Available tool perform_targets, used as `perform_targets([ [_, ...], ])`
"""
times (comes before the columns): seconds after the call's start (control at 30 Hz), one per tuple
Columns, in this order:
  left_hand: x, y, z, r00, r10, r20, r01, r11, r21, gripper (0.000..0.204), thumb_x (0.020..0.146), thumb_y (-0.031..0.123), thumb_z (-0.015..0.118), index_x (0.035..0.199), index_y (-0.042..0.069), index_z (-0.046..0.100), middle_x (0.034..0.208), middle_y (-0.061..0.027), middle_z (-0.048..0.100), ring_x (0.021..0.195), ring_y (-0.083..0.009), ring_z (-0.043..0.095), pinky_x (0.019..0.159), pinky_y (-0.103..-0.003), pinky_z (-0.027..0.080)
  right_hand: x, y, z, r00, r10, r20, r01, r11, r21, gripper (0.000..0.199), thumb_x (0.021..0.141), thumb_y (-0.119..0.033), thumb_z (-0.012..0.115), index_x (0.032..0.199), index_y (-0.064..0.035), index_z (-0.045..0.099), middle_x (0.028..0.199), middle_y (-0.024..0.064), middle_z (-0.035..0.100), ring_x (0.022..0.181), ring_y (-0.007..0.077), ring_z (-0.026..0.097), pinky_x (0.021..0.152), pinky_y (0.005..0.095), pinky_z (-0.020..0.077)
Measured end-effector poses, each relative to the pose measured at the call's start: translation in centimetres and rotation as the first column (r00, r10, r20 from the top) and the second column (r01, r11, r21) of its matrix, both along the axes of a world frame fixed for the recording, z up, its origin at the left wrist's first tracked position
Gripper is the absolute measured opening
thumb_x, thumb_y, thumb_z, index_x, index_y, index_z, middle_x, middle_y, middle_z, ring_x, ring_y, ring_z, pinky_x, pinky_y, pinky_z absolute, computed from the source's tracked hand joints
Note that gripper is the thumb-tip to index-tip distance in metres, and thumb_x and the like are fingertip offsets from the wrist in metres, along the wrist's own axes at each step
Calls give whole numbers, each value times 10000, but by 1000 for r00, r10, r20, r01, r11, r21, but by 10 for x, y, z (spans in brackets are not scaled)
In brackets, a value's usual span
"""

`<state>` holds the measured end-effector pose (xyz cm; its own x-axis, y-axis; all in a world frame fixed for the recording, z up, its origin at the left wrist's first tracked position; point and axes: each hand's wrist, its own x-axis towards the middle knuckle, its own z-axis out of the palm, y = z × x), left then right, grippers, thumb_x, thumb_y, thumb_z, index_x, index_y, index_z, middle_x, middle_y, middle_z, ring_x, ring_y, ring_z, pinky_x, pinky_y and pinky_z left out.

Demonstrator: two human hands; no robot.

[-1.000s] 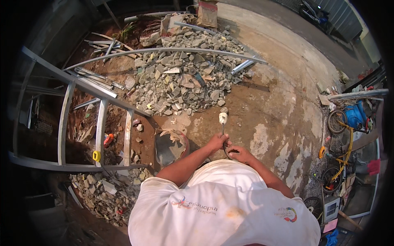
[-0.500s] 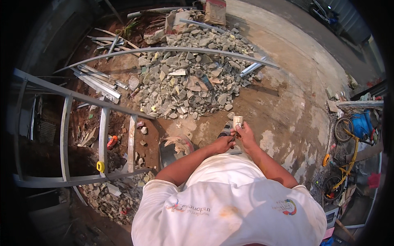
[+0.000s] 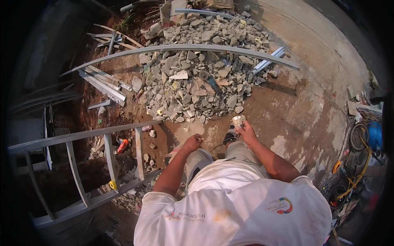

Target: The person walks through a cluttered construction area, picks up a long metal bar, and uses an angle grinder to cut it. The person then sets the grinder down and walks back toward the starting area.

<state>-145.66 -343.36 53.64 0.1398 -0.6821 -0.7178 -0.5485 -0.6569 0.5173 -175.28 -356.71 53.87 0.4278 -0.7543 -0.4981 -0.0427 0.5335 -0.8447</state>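
My right hand (image 3: 246, 134) is closed around a small cream-white cylinder (image 3: 238, 120), about the size of a cup, above the ground just ahead of my feet. I cannot make out exactly what kind of piece it is. My left hand (image 3: 191, 144) is apart from it, over my left knee, with the fingers curled and pressed together. Whether anything small is pinched in them is hidden. A thin dark cord (image 3: 219, 146) runs between my legs, close to my right shoe (image 3: 230, 134).
Ahead lies a rubble heap (image 3: 176, 98) with a teal angle grinder (image 3: 211, 83) on it and a long metal profile (image 3: 197, 48) across it. A metal ladder (image 3: 107, 153) with a yellow tape measure (image 3: 113, 185) is at left. A bicycle (image 3: 356, 137) and clutter line the right side.
My left hand has moved left, away from the cylinder and my right hand. My right hand still holds the cylinder, now tilted. The view has shifted, showing more of my legs.
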Motion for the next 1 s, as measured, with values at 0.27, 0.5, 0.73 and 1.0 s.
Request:
perform_targets([
  [0.27, 26, -54, -43, 1000, 11, 18, -12, 999, 41, 381, 935, 353, 611, 1144, 36, 643, 1003, -214, 704, 981, -347, 674, 875, -415, 506, 7, -35, -29, 994, -1, -113, 19, 987, 157, 240, 953, -188, 617, 1115, -44, 515, 927, 44, 652, 756, 80, 535, 677, 236, 419],
  [0.5, 46, -110, -136, 1000, -1, 3, 0, 1000, 31, 387, 917, 350, 635, 1152, 42, 644, 982, -219, 705, 984, -357, 673, 881, -420, 505, 3, -10, -73, 980, -19, -200, 59, 979, 195, 195, 957, -177, 601, 1081, -42, 535, 955, 51, 652, 752, 85, 533, 691, 241, 424],
  [0.73, 87, -210, -276, 978, 193, 79, -184, 977, -107, 463, 848, 345, 731, 1135, 16, 576, 996, -208, 693, 975, -327, 665, 874, -405, 501, 5, 21, -104, 951, -143, -275, 203, 958, 202, 189, 923, -131, 637, 1039, -34, 523, 905, 51, 632, 790, 84, 566, 715, 251, 452],
  [1.0, 95, -309, -412, 824, 558, -98, -566, 819, -93, 594, 832, 264, 727, 1252, -10, 409, 1145, -309, 605, 1064, -391, 614, 927, -425, 468, 39, 90, -141, 949, -104, -297, 229, 877, 422, 279, 886, -63, 666, 1126, -28, 528, 1032, 35, 617, 926, 92, 573, 836, 259, 443],
])
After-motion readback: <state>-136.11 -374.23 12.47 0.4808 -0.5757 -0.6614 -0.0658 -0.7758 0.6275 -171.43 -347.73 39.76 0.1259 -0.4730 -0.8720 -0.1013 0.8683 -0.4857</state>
